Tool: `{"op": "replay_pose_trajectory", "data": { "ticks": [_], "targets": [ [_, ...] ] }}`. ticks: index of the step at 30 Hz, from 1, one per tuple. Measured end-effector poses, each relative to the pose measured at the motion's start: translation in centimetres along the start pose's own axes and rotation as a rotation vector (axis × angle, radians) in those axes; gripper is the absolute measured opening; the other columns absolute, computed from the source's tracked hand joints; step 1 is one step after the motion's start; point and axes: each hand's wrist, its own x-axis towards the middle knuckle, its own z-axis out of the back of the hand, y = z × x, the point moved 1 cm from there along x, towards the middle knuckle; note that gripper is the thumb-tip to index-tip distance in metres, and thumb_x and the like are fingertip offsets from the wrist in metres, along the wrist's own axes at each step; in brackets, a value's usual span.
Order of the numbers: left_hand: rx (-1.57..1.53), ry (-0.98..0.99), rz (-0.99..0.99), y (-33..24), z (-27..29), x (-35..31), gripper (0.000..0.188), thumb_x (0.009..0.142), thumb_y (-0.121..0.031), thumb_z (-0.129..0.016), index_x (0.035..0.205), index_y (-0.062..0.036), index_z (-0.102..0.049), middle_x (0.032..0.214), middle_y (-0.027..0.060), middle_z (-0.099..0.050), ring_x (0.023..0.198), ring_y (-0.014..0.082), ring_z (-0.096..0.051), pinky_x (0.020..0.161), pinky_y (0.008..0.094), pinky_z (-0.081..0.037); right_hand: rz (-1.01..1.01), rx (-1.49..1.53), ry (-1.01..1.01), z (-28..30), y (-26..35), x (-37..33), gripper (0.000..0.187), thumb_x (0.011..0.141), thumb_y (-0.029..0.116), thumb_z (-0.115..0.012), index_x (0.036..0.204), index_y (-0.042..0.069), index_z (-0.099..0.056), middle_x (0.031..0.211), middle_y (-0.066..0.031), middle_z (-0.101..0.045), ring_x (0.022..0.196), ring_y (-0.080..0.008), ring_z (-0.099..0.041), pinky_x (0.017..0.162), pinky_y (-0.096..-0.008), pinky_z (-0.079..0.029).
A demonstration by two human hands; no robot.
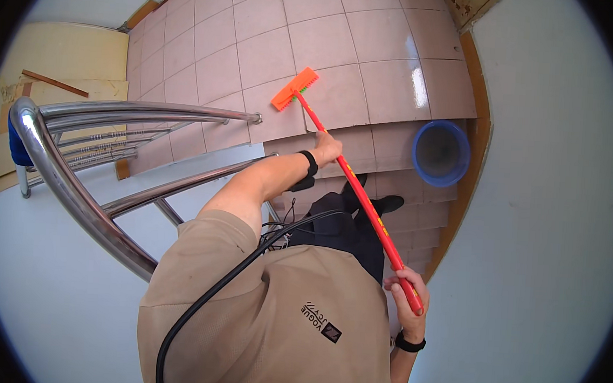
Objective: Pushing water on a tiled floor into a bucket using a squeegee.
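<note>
A long-handled scrub brush point(368, 208) with a red pole slants across the view. Its orange head point(293, 89), with green bristles, rests on the pink tiled landing near the top step's edge. My left hand point(326, 149) is wrapped round the pole below the head, arm stretched forward. Near the pole's butt end, at the lower right, my right hand point(408, 292) grips it with the fingers closed around it. A blue bucket point(441, 153) stands on the steps to the right, against the wall side; the inside looks greyish, and I cannot tell what it holds.
Shiny metal stair railings point(81, 199) curve along the left. Tiled steps point(417, 216) descend under my feet. A white wall point(537, 205) with brown skirting point(470, 180) bounds the right. A yellowish door or panel point(76, 58) stands far left. A black cable point(227, 278) hangs across my body.
</note>
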Motion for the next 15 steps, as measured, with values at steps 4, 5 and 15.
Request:
{"op": "replay_pose_trajectory", "data": {
  "ticks": [4,5,15],
  "targets": [
    [-0.022,0.041,-0.082,4.6,4.6,7.2,0.051,0.086,-0.012,-0.063,0.119,0.0088,-0.031,0.08,0.0188,-0.062,0.065,0.0296,-0.068,0.045,0.0399,-0.054,0.061,-0.018,0.12,-1.4,0.9,3.9,0.025,0.092,0.005,-0.063,0.117,0.001,-0.059,0.119,-0.0167,-0.064,0.091,-0.0193,-0.069,0.08,-0.0306,-0.056],
    [-0.07,0.056,-0.084,3.4,3.7,6.0,0.024,0.09,-0.013,-0.059,0.101,0.0026,-0.044,0.075,0.0127,-0.06,0.062,0.0254,-0.066,0.047,0.0385,-0.054,0.084,-0.071,0.132,-1.5,1.1,4.4,0.026,0.092,0.005,-0.063,0.117,0.001,-0.06,0.117,-0.0156,-0.065,0.091,-0.0185,-0.069,0.08,-0.0296,-0.055],
    [-0.151,-0.055,-0.059,-1.7,2.9,-4.2,0.064,0.086,-0.003,-0.058,0.132,0.0099,-0.014,0.083,0.0183,-0.058,0.061,0.0285,-0.065,0.049,0.0396,-0.055,-0.038,-0.048,0.143,-0.4,0.2,0.9,0.032,0.088,0.004,-0.067,0.119,0.002,-0.061,0.112,-0.0125,-0.067,0.097,-0.0174,-0.067,0.088,-0.0308,-0.052]
  ]
}}
